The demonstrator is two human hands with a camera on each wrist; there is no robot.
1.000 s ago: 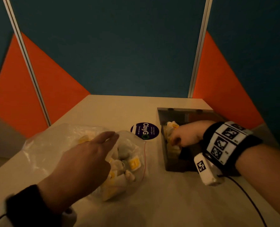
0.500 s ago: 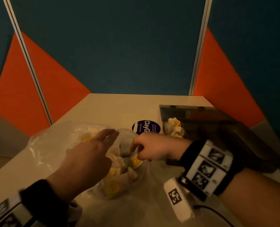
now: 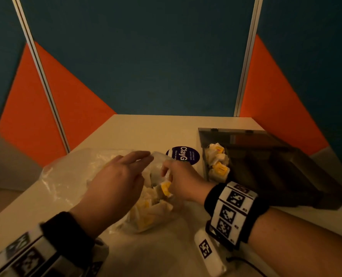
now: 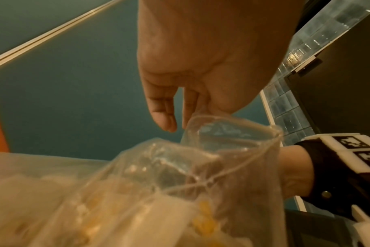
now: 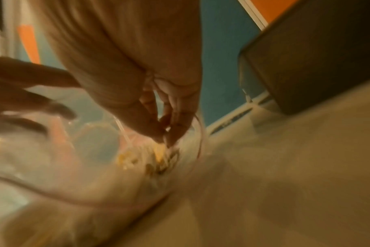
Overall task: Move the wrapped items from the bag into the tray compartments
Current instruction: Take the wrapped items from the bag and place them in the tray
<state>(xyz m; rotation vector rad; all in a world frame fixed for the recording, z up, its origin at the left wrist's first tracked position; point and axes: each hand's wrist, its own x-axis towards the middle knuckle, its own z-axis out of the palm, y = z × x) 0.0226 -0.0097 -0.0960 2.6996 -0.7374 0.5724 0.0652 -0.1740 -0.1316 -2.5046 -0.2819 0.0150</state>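
A clear plastic bag (image 3: 66,176) of white wrapped items with yellow labels lies on the table at the left. My left hand (image 3: 140,158) hovers over its mouth and, in the left wrist view, pinches the raised lip of the bag (image 4: 222,150) between thumb and fingers (image 4: 165,117). My right hand (image 3: 167,172) reaches into the mouth, and its fingertips (image 5: 167,135) pinch a wrapped item (image 3: 165,187) with a yellow label (image 5: 160,152). The dark tray (image 3: 266,156) stands to the right; several wrapped items (image 3: 218,162) fill its left compartment.
A round purple sticker (image 3: 183,155) lies on the table between bag and tray. The tray's tinted lid (image 3: 236,136) stands open at the back. Teal and orange partition walls close off the table on three sides. A cable trails from my right wrist.
My right hand has left the tray's left compartment, crossed to the left and gone into the bag's mouth. My left hand has stayed over the bag.
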